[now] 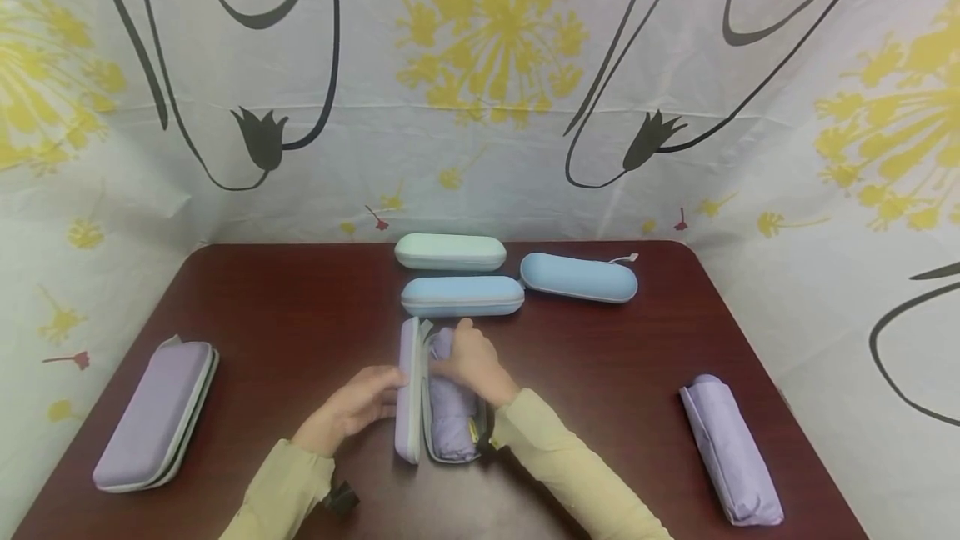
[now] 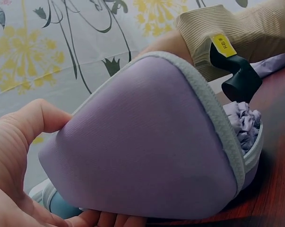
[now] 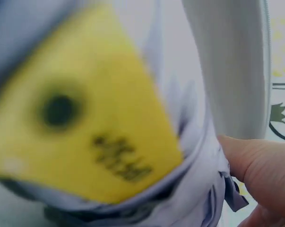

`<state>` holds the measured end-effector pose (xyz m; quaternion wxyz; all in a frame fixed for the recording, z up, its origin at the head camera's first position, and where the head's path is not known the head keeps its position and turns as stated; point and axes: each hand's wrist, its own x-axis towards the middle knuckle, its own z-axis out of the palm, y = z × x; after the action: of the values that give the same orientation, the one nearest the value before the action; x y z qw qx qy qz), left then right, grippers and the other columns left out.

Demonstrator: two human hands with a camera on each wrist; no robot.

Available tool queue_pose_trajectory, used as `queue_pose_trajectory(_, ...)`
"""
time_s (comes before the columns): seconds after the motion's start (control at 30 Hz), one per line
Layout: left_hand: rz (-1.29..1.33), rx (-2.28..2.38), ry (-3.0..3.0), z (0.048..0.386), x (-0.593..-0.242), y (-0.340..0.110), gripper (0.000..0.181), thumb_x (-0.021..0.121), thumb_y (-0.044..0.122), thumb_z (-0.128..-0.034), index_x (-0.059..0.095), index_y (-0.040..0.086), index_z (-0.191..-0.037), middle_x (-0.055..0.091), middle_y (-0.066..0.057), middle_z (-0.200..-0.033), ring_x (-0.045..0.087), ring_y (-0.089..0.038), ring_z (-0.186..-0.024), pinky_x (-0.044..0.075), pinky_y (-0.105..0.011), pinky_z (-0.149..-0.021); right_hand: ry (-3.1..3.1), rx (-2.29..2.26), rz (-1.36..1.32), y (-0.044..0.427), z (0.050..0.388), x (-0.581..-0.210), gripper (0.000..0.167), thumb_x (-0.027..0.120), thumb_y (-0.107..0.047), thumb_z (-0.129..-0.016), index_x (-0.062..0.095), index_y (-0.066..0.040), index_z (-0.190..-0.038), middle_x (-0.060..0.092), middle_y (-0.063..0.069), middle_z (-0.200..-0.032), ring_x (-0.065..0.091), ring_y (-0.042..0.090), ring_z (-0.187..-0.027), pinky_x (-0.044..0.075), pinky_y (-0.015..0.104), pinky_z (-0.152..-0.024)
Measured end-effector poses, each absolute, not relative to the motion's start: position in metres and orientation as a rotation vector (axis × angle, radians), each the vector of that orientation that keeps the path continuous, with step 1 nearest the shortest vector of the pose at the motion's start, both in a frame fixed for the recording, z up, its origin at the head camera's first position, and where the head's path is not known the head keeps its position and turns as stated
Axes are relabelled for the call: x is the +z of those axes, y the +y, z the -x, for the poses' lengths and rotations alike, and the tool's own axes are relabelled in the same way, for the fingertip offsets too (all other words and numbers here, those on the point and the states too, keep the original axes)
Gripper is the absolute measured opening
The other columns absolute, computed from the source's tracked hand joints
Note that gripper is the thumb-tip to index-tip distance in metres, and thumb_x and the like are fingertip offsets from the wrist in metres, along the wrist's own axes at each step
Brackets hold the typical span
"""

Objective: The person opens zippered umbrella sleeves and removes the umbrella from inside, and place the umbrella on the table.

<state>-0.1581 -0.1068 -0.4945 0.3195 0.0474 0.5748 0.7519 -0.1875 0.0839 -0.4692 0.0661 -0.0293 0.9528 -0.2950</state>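
A lilac hard case [image 1: 408, 398] stands open in the middle of the table, its lid raised on edge at the left. My left hand [image 1: 352, 407] grips that lid, with the thumb [image 2: 43, 116] at one edge and fingertips [image 2: 109, 220] beneath it. Inside the other half lies a crumpled lilac folded umbrella [image 1: 452, 407]. My right hand [image 1: 476, 363] holds the umbrella near its far end; the thumb [image 3: 265, 165] shows against the fabric, other fingers mostly hidden. A yellow tag [image 3: 95, 109] fills much of the right wrist view, beside the umbrella.
Behind the open case lie two blue cases [image 1: 462, 297] and a mint case [image 1: 450, 252]. Another lilac case [image 1: 157, 415] rests at the table's left. A second folded lilac umbrella [image 1: 731, 450] lies at the right. Patterned cloth [image 1: 480, 173] hangs behind the table.
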Motion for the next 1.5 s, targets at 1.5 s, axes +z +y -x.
queue_pose_trajectory(1.5,-0.117,2.002,1.585,0.157,-0.487,-0.166,0.023,0.047,0.015,-0.0870,0.060,0.002,-0.101,0.066,-0.001,-0.090,0.062,-0.013,-0.088,0.049,-0.032,-0.081,2.569,-1.720,0.006,0.221,0.174,-0.434,0.055,0.070,0.001,-0.073,0.047,0.010,-0.122,0.059,0.025,-0.108,0.057,0.021,-0.086,0.048,0.027,-0.069)
